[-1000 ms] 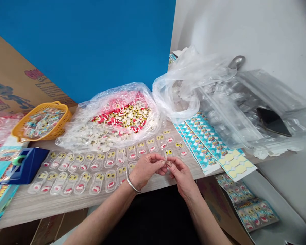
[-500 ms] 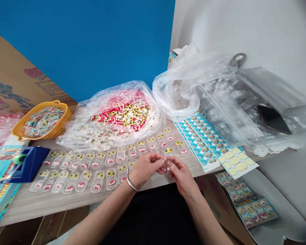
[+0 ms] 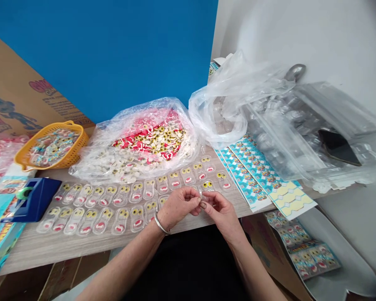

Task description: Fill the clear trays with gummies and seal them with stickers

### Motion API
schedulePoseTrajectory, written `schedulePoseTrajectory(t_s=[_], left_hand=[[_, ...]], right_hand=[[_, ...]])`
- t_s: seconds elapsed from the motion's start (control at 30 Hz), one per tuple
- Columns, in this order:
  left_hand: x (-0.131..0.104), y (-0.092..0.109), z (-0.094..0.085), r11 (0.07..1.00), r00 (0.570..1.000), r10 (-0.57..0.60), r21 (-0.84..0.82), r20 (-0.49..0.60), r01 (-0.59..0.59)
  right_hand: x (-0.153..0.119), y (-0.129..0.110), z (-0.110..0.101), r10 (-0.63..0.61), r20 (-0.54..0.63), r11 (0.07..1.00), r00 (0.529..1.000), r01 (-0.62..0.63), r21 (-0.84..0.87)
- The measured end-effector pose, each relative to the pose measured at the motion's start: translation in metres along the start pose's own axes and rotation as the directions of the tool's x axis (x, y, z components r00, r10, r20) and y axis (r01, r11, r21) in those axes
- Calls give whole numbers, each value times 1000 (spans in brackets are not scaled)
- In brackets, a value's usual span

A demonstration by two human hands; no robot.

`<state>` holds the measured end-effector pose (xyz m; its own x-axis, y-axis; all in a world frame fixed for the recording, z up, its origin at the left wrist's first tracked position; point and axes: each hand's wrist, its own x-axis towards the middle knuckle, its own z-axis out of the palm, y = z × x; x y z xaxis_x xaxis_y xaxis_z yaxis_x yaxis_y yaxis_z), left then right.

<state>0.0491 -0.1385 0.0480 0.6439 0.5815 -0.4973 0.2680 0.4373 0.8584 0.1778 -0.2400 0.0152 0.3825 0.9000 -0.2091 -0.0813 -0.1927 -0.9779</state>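
Note:
My left hand [image 3: 183, 207] and my right hand [image 3: 218, 209] meet above the table's front edge, fingertips pinched together. Between them shows a sliver of a small clear plastic piece [image 3: 201, 193]; the fingers hide most of it. A metal bangle [image 3: 161, 224] circles my left wrist. Behind and to the left of the hands lie two rows of clear plastic blister shells [image 3: 120, 221], each with yellow eye-shaped candies and a red-and-white mouth-shaped candy. One shell with yellow eyes [image 3: 207, 184] lies just beyond my fingertips, partly covered by them.
An open clear bag [image 3: 156, 140] of loose candy pieces stands behind the rows. To its left are a yellow basket [image 3: 77, 151] and a blue tape dispenser [image 3: 45, 198]. Printed sticker sheets [image 3: 253, 173], a bag of clear plastic shells [image 3: 282, 113] and a dark phone-like object [image 3: 338, 146] lie right.
Both hands stay together, with only small finger shifts; my right fingertips have moved slightly left and up against the left ones. The view has tilted a little.

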Motion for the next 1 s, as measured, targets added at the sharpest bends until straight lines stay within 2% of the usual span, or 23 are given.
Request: schedulePoseTrajectory(t_s=[0.1,0.2,0.3,0.43,0.5,0.73,1.0], left_hand=[[1,0,-2,998,1000,10,61,17,-11],[0,-1,-4,982,997,72,171,35,-77],[-3,-4,-4,910,982,186,373,20,-180],[-9,-10,-1,794,965,257,560,44,-238],[-11,-12,1,767,962,269,592,53,-247],[-13,-13,7,718,948,318,646,24,-258],[-13,-7,10,671,938,346,703,-14,-237]], right_hand=[[-1,0,0,-5,9,995,1000,6,-97],[-3,-2,1,-36,60,994,998,42,-97],[-6,-7,3,-56,93,995,994,63,-71],[-11,-9,4,40,124,999,992,-39,-9],[-13,-9,3,33,134,999,990,-29,-31],[-16,-10,1,-69,132,957,989,102,-270],[-12,-14,4,-121,147,931,982,163,-327]])
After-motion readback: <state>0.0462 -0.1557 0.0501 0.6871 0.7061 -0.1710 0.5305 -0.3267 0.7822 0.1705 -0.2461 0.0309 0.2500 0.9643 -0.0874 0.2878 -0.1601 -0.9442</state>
